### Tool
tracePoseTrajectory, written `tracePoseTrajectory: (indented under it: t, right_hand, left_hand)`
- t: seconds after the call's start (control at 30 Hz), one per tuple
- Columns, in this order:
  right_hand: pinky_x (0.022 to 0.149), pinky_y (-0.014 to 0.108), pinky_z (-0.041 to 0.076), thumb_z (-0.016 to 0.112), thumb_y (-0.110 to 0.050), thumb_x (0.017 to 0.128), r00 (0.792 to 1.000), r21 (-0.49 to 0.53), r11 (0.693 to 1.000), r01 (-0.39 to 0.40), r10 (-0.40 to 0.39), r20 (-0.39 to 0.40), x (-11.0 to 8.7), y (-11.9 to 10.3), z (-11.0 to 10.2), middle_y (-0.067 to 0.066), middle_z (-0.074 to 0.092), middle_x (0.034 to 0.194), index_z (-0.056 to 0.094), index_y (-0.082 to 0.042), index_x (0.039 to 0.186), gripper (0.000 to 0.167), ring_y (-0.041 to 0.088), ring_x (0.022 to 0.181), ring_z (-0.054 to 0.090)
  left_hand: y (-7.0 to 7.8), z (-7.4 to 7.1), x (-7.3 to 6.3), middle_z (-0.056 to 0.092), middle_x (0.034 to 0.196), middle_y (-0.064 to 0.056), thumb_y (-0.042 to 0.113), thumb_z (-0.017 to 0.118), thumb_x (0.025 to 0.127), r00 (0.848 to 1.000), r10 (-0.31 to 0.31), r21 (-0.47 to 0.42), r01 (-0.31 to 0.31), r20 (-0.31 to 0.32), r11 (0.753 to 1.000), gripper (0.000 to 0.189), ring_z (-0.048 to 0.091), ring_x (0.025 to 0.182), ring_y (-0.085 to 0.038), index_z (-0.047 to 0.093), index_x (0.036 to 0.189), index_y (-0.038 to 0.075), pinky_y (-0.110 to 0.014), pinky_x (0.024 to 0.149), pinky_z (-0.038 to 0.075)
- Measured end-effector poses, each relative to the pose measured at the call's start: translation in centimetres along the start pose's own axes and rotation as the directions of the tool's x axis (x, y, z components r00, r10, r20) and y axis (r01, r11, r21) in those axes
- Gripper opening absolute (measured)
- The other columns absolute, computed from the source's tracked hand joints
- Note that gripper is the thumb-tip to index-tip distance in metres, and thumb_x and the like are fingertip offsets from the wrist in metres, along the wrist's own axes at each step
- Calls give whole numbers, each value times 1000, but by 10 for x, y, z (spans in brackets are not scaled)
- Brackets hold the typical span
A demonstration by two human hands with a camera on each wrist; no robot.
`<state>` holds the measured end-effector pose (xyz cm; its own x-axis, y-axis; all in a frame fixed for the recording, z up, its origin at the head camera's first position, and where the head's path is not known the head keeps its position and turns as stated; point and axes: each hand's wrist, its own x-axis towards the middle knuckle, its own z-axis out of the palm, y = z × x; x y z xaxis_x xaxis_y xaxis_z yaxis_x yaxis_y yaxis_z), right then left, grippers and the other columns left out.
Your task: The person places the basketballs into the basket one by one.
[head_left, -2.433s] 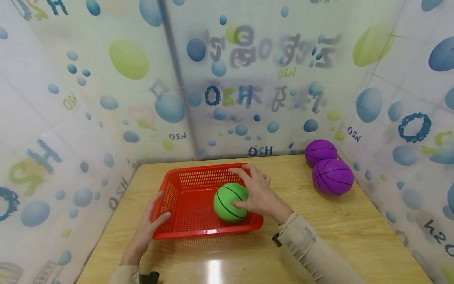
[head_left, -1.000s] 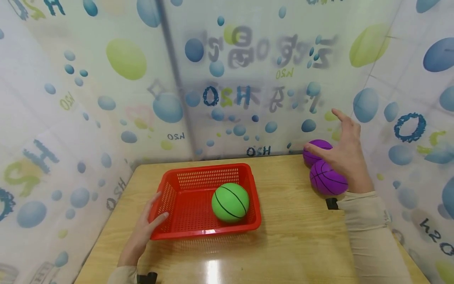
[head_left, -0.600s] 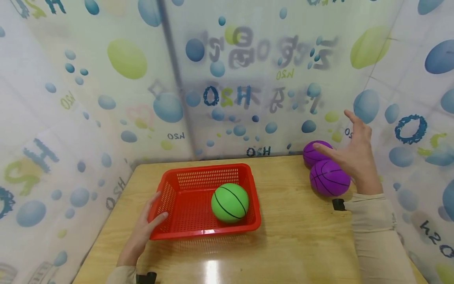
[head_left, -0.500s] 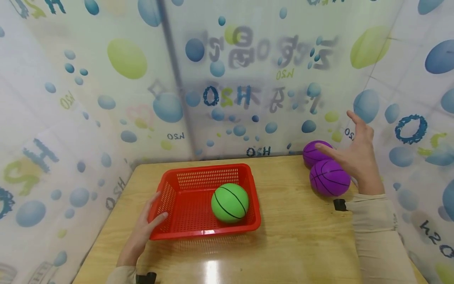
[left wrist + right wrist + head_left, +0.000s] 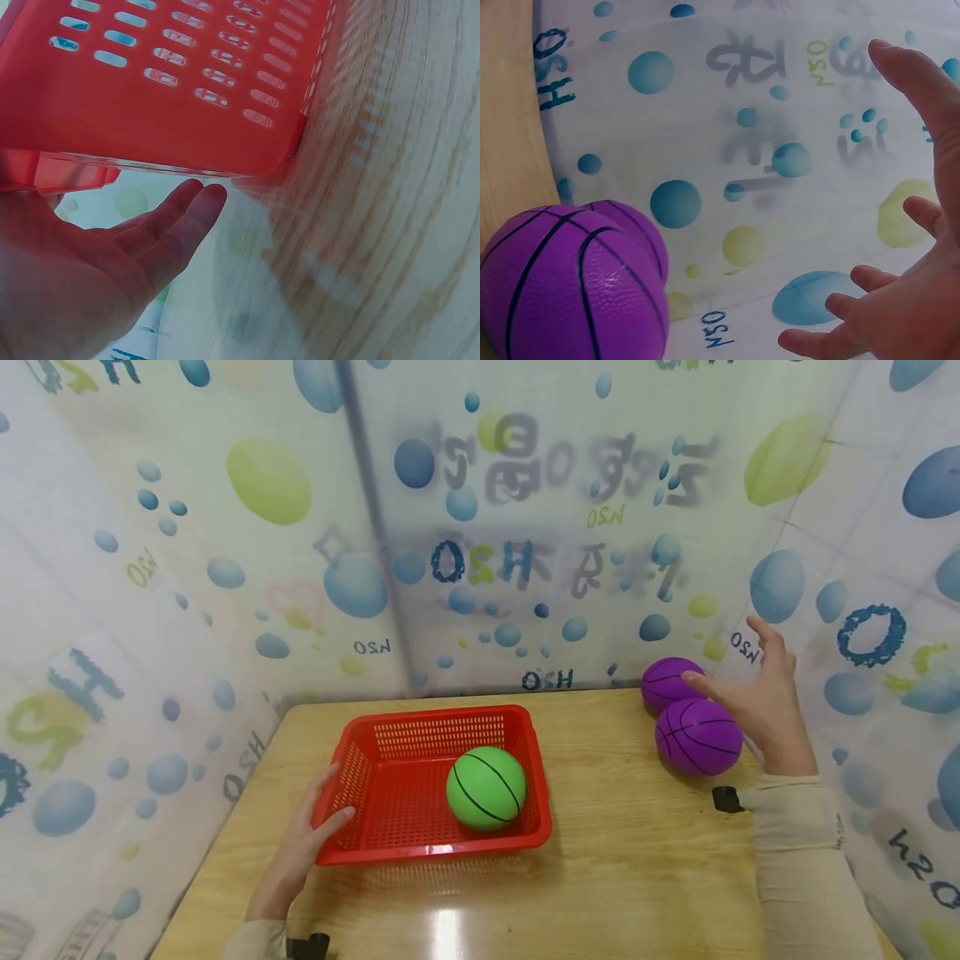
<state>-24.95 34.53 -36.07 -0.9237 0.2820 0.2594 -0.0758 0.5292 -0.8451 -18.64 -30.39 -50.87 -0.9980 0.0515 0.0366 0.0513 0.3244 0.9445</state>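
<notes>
My left hand (image 5: pixel 302 835) is at the left end of a red perforated plastic basket (image 5: pixel 442 850), thumb over the rim and fingers along the outside. In the left wrist view the fingers (image 5: pixel 169 238) stretch out straight beside the basket's wall (image 5: pixel 172 127). A green ball (image 5: pixel 486 787) with black basketball lines sits in the basket's right part. At the right, my right hand (image 5: pixel 765 706) is raised with spread fingers, holding nothing. Just left of it are two purple balls, the nearer (image 5: pixel 697 737) and the farther (image 5: pixel 670 683), which the nearer one partly covers.
Everything stands on a light wooden table (image 5: pixel 600 877). A patterned curtain (image 5: pixel 487 635) with blue and green bubbles encloses its back and both sides. The purple balls lie in the back right corner, close to the curtain.
My right hand has left the green ball in the basket and moved right to beside the purple balls, lately sinking slightly. The left hand and basket have stayed in place.
</notes>
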Motion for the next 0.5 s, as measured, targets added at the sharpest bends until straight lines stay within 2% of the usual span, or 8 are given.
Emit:
tracePoseTrajectory:
  t: [0.17,0.37,0.5]
  right_hand:
    - [128,80,16,93,-52,89,999,43,999,-32,31,16,0,18,2,16,-2,185,6,-45,178,124,47,168,7]
    - [127,82,15,89,-55,92,997,37,997,-66,65,29,3,38,6,20,-4,185,6,-34,180,123,51,169,3]
    - [127,82,14,87,-54,95,995,64,994,-93,92,26,5,49,10,21,-5,185,8,-33,180,119,52,168,3]
  left_hand:
    - [0,0,-1,10,186,-14,21,68,111,1000,-8,0,8,3,1000,83,10,168,-47,21,179,24,-82,126,14]
    - [1,0,-1,10,186,-15,22,68,111,1000,-17,2,17,0,1000,83,12,167,-46,21,179,25,-81,127,16]
    - [2,0,-2,10,186,-15,22,68,111,1000,-19,-3,19,0,1000,82,12,167,-45,21,179,24,-79,127,17]
